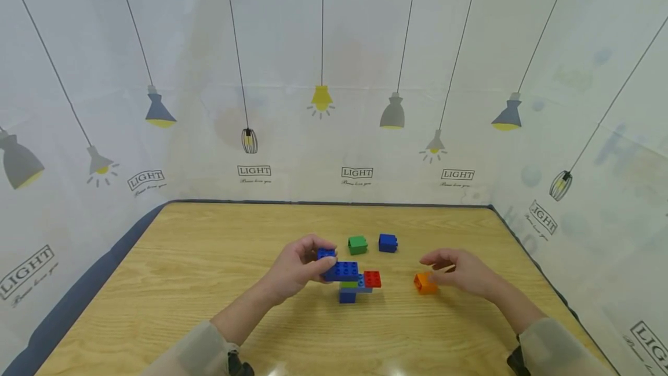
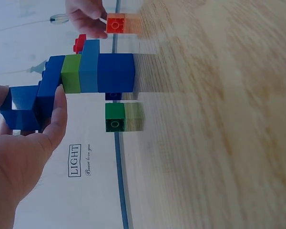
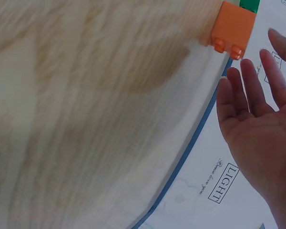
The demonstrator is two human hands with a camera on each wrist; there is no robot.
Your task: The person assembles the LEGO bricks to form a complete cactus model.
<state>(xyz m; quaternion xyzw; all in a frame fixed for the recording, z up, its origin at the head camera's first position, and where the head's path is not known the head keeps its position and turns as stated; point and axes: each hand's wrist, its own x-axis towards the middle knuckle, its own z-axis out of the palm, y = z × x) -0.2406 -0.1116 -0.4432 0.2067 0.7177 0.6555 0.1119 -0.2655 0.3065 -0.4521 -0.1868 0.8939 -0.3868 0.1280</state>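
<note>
A stepped stack of toy building bricks stands upright on the table. Its dark blue bottom brick point(image 2: 115, 73) carries a light blue brick point(image 2: 89, 67), then a lime green one point(image 2: 71, 74) and a long blue one point(image 1: 342, 271). A red brick point(image 1: 372, 279) sits out on the right side of the light blue brick. My left hand point(image 1: 297, 268) grips the topmost blue brick point(image 2: 24, 114) at the stack's left end, thumb on the near side. Beside an orange brick point(image 1: 424, 283) lying on its side, my right hand point(image 3: 257, 109) has its fingers extended and holds nothing.
Farther back on the wooden table point(image 1: 209, 237) lie a green brick point(image 1: 357, 245) and a loose blue brick point(image 1: 388, 243). A white cloth printed with lamps point(image 1: 287, 45) encloses the back and sides.
</note>
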